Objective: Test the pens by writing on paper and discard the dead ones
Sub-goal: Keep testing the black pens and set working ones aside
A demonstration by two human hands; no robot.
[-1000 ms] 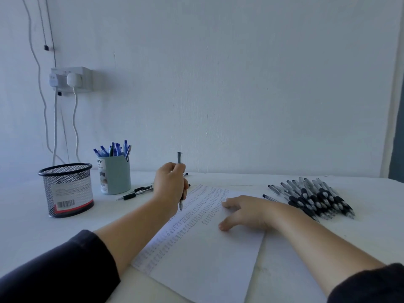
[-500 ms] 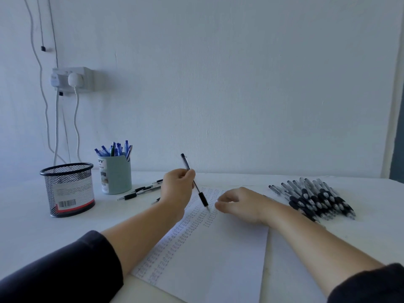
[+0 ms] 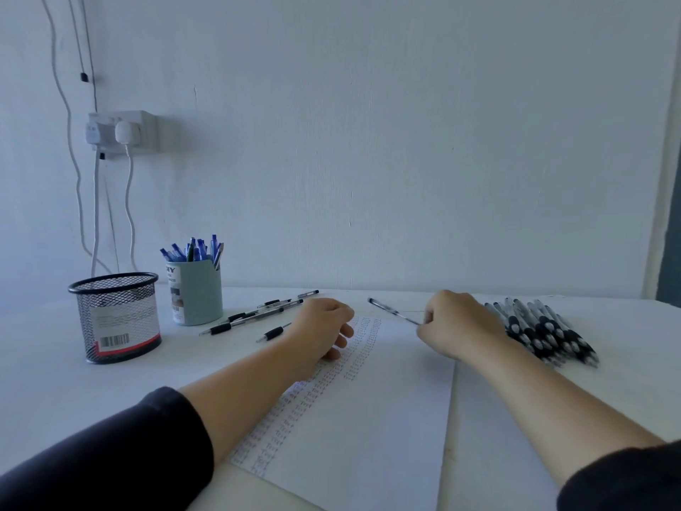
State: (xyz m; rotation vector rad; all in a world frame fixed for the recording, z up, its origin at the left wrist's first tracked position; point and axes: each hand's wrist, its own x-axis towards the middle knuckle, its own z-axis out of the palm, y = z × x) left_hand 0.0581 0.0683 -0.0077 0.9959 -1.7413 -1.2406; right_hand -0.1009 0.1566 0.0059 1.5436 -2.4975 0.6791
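Right hand (image 3: 458, 324) pinches a pen (image 3: 394, 312) above the paper (image 3: 387, 418) — left hand (image 3: 324, 331) rests there loosely curled, holding nothing.

Plain pale wall (image 3: 405, 142), painted, faint vertical marks in the finish. Cool, bluish, even light; no hard shadows. White double socket (image 3: 123, 132) mounted on the wall at left, one white plug (image 3: 127, 131) seated in it. White cables (image 3: 96, 215) hang from the socket down behind the table; a thin dark wire (image 3: 86, 49) runs up the wall above it. White table (image 3: 55, 381) pushed against the wall. At far right a pale vertical trim (image 3: 659, 178), with a darker strip (image 3: 673, 234) beyond it at the frame edge.
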